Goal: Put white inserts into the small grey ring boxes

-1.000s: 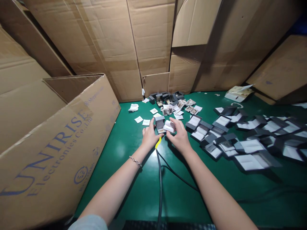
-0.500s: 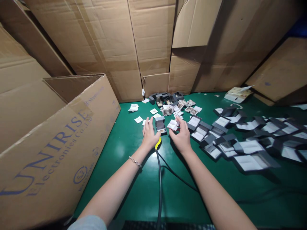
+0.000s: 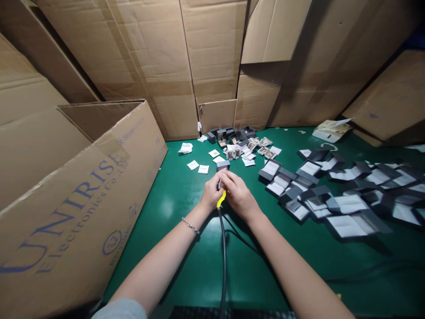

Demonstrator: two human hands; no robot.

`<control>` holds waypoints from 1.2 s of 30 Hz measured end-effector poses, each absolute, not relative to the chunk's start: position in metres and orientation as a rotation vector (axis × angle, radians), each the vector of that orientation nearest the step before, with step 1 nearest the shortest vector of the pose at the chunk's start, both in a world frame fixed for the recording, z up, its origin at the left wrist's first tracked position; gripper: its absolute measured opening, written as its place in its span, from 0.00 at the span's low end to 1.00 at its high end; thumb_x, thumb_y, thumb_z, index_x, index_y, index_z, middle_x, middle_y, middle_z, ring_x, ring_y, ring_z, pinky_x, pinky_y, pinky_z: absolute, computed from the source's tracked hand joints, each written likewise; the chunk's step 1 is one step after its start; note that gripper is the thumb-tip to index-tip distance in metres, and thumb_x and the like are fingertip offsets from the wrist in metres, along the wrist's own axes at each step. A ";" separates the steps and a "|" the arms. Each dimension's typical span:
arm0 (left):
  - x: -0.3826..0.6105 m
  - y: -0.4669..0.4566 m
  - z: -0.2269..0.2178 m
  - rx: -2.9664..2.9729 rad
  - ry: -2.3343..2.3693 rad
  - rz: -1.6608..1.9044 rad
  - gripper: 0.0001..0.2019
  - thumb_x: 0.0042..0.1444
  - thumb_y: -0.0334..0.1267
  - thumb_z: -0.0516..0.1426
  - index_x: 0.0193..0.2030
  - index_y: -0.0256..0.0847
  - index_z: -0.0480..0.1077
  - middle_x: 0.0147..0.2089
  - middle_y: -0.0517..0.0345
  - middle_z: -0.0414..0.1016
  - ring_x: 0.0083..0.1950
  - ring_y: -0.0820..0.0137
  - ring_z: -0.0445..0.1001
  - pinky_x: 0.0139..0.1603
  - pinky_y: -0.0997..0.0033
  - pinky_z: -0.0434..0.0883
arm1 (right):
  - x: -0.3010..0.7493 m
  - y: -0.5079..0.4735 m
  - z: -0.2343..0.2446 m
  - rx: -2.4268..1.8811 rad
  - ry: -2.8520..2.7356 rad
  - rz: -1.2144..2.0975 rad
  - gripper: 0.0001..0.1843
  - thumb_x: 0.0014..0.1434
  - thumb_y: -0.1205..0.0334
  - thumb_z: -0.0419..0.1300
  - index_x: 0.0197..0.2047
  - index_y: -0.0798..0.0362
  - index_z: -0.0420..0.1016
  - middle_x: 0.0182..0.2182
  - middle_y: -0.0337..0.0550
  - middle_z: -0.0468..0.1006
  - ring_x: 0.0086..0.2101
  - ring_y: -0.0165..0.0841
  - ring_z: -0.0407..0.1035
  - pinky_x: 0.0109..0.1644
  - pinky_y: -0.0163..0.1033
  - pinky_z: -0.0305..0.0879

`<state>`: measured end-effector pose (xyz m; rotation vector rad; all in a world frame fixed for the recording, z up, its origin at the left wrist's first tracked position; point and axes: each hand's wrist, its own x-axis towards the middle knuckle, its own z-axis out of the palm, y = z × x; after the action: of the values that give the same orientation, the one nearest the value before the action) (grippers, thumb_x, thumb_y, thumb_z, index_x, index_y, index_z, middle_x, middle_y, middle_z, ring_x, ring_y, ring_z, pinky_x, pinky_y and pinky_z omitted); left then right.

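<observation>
My left hand (image 3: 211, 194) and my right hand (image 3: 238, 195) meet at the middle of the green table (image 3: 186, 266), both curled around a small dark grey box (image 3: 222, 165) whose open lid sticks up above the fingers. The box's lower part and whatever lies inside it are hidden by my fingers. A yellow-tipped black cable (image 3: 221, 199) runs from just under my hands toward me. A thin bracelet (image 3: 190, 225) hangs on my left wrist.
A pile of small grey boxes and beige inserts (image 3: 237, 144) lies at the back. Several opened grey boxes (image 3: 332, 195) spread over the right. White paper slips (image 3: 198, 166) lie left of centre. A large printed carton (image 3: 69, 199) fills the left; cardboard walls stand behind.
My right hand carried the white insert to the box. Both hands have closed together over the box and drawn it slightly toward me.
</observation>
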<state>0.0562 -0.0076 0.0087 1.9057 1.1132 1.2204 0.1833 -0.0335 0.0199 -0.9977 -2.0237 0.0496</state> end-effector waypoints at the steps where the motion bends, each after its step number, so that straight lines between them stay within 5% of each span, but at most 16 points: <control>1: 0.056 -0.007 0.009 1.890 1.126 1.224 0.23 0.56 0.47 0.49 0.54 0.36 0.65 0.55 0.47 0.70 0.56 0.62 0.68 0.57 0.64 0.64 | 0.182 -0.034 0.019 -0.986 -2.030 0.050 0.29 0.58 0.74 0.46 0.61 0.46 0.55 0.54 0.51 0.65 0.55 0.38 0.61 0.55 0.48 0.64; 6: 0.056 -0.004 0.007 1.805 1.137 1.308 0.31 0.57 0.56 0.44 0.56 0.32 0.64 0.57 0.42 0.68 0.57 0.60 0.67 0.58 0.61 0.64 | 0.181 -0.036 0.023 -0.909 -2.027 0.131 0.29 0.58 0.74 0.47 0.62 0.50 0.55 0.57 0.54 0.63 0.58 0.37 0.57 0.58 0.46 0.63; 14: 0.053 -0.005 0.006 1.896 1.078 1.299 0.39 0.55 0.63 0.33 0.54 0.32 0.65 0.54 0.43 0.70 0.56 0.59 0.67 0.58 0.61 0.62 | 0.175 -0.041 0.026 -0.988 -1.808 0.222 0.25 0.57 0.71 0.50 0.58 0.47 0.60 0.51 0.46 0.70 0.52 0.35 0.66 0.54 0.44 0.67; 23: 0.055 -0.008 0.013 1.863 1.152 1.254 0.23 0.58 0.50 0.42 0.46 0.36 0.68 0.46 0.48 0.73 0.48 0.63 0.70 0.50 0.64 0.66 | 0.174 -0.045 0.029 -1.017 -1.708 0.242 0.23 0.57 0.70 0.49 0.56 0.47 0.64 0.48 0.44 0.74 0.46 0.34 0.70 0.50 0.43 0.70; 36: 0.055 -0.012 0.017 1.859 1.115 1.219 0.21 0.55 0.48 0.42 0.38 0.37 0.69 0.38 0.52 0.74 0.39 0.65 0.70 0.42 0.67 0.67 | 0.187 -0.036 0.029 -1.138 -1.782 0.125 0.10 0.58 0.64 0.53 0.39 0.48 0.75 0.38 0.45 0.75 0.39 0.35 0.70 0.45 0.43 0.67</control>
<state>0.0549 -0.0125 0.0167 1.8591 1.1146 1.2188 0.1870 -0.0360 0.0289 -1.1381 -1.7818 0.1247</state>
